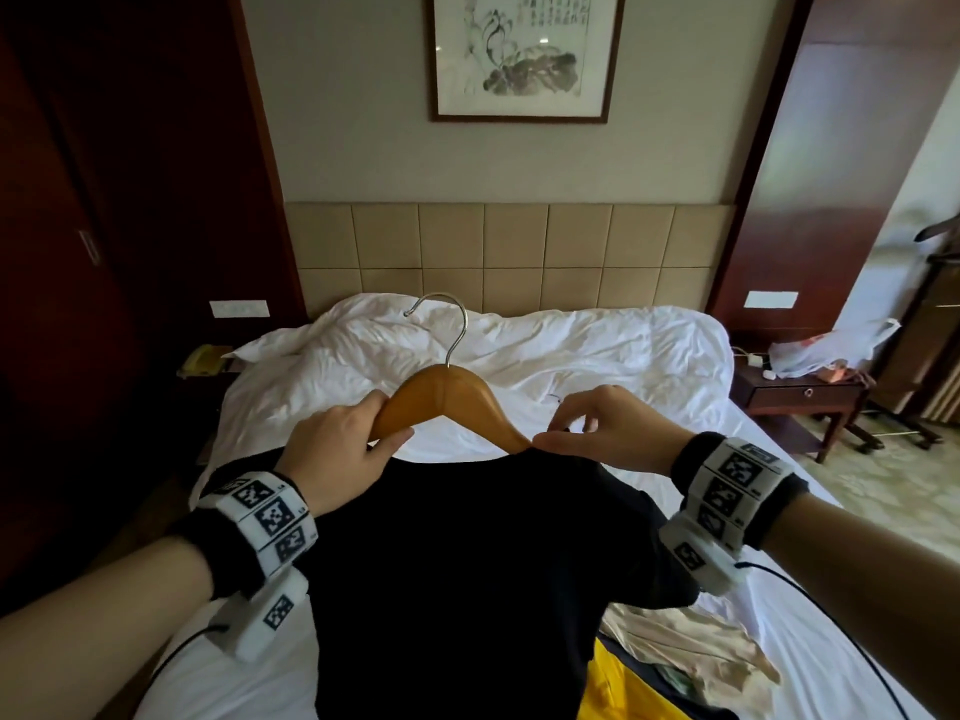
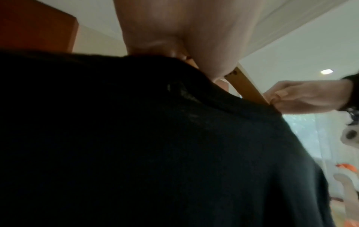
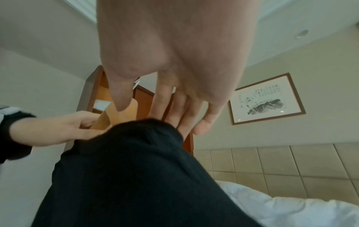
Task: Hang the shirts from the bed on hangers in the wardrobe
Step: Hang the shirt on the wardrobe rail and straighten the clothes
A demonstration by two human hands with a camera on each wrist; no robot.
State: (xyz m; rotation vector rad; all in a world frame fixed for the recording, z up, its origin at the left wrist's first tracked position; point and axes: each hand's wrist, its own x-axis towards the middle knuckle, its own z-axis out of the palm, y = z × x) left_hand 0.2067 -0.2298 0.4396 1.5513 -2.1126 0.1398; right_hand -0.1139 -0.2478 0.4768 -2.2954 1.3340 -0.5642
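A wooden hanger (image 1: pixel 441 402) with a metal hook (image 1: pixel 452 324) is held up over the bed. My left hand (image 1: pixel 374 433) grips its left arm. A black shirt (image 1: pixel 457 589) hangs from the hanger, its neck drawn over the right end. My right hand (image 1: pixel 553 431) pinches the shirt's fabric at that right end with thumb and forefinger. The left wrist view shows the black shirt (image 2: pixel 155 145), the hanger (image 2: pixel 246 87) and the pinching right hand (image 2: pixel 291 98). In the right wrist view the shirt (image 3: pixel 136 169) covers the hanger (image 3: pixel 108 116) end under my right hand (image 3: pixel 139 110).
A yellow garment (image 1: pixel 613 683) and a beige one (image 1: pixel 685 646) lie on the white bed (image 1: pixel 597 356) at lower right. Dark wooden wardrobe doors (image 1: pixel 78 252) stand to the left. A nightstand (image 1: pixel 800 402) is at the right, a padded headboard (image 1: pixel 509 252) ahead.
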